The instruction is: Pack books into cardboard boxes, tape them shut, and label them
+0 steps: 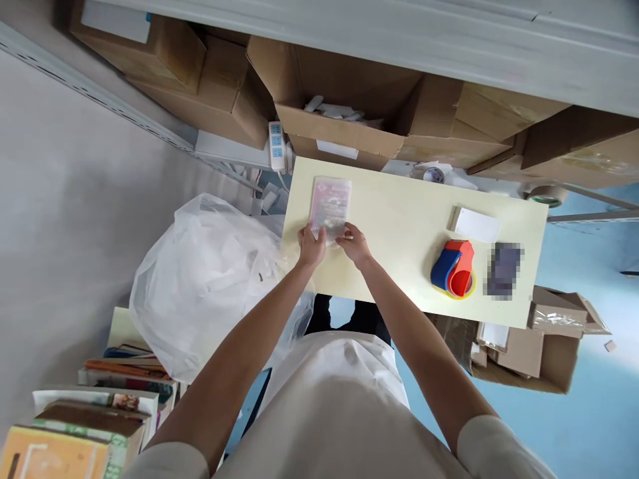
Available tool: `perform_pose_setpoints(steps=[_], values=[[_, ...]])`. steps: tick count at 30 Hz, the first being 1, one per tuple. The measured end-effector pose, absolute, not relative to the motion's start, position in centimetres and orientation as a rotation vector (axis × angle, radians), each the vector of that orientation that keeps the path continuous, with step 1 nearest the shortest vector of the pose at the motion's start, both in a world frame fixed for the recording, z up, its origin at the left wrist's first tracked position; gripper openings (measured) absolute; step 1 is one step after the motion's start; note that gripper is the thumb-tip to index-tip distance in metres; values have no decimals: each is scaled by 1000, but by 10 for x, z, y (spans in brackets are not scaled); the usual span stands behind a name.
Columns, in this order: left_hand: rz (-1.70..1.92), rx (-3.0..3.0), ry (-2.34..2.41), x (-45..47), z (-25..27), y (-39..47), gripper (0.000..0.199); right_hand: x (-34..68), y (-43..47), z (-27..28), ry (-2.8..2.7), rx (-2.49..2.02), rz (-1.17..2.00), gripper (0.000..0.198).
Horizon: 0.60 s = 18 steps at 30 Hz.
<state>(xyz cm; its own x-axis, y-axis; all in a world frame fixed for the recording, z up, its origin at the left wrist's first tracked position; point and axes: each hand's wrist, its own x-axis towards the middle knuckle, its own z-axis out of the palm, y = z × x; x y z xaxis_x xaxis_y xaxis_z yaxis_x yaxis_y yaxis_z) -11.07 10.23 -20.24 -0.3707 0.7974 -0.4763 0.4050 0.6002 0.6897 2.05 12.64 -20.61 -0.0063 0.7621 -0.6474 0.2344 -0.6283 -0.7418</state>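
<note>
A flat pinkish book [331, 205], which looks wrapped in clear plastic, lies at the left end of the pale yellow table [389, 226]. My left hand [312, 246] grips its lower left corner, thumb on top. At the lower right corner, my right hand [355, 245] pinches the edge of the plastic between thumb and fingers. The fingers beneath the edge are partly hidden. Further right on the same table stand a red and blue tape dispenser [454, 269], a stack of white cards or labels [476, 225] and a blurred-out dark object [504, 269].
A big translucent plastic bag [210, 279] bulges beside the table's left end. Books [94, 419] are piled at lower left. Open cardboard boxes [339, 126] line the shelf behind, near a power strip [276, 146]. Another carton [534, 359] with cardboard pieces sits on the floor at right.
</note>
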Motion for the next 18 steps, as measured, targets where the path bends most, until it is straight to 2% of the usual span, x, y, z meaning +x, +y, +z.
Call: perform_pose_setpoints(steps=[10, 14, 18], values=[[754, 913, 2034, -147, -220, 149, 56, -16, 180, -228, -1135, -1761, 1636, 62], [745, 991, 2007, -137, -209, 127, 67, -8, 165, -220, -1080, -1729, 1657, 67], [715, 1038, 1922, -119, -181, 73, 77, 17, 113, -195, -972, -1799, 1701, 68]])
